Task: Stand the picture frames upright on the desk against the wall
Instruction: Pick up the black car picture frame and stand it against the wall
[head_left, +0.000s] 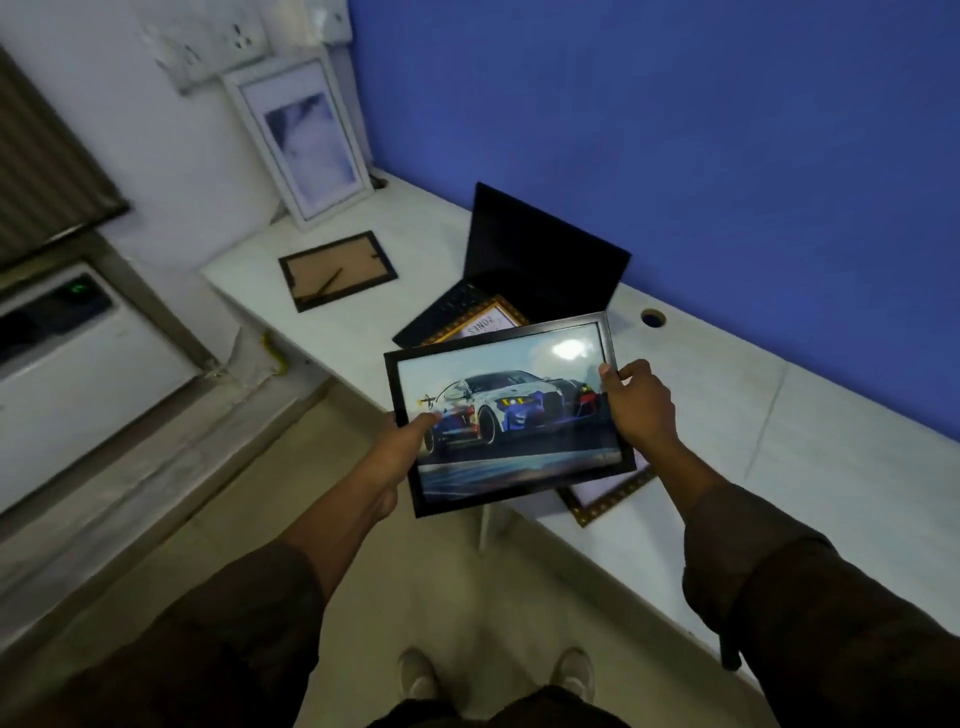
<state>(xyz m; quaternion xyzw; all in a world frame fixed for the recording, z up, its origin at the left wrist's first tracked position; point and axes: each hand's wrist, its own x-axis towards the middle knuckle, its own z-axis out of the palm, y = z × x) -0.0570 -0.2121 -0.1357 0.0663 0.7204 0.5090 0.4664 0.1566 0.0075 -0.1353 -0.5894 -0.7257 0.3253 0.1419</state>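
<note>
A black frame with a race-car picture (506, 415) is held above the front edge of the white desk (779, 441). My left hand (402, 441) grips its left edge, and my right hand (636, 400) grips its right edge. Under it a gold-edged frame (605, 499) lies flat, partly hidden. A white frame (304, 137) stands upright against the white wall at the far end. In front of the white frame, a black frame (337, 270) lies face down with its brown backing up.
An open black laptop (535, 260) sits on the desk by the blue wall, and the gold frame's far end lies on its keyboard. A cable hole (653, 317) is to its right. A white appliance (78, 353) stands at the left. My feet are on the floor below.
</note>
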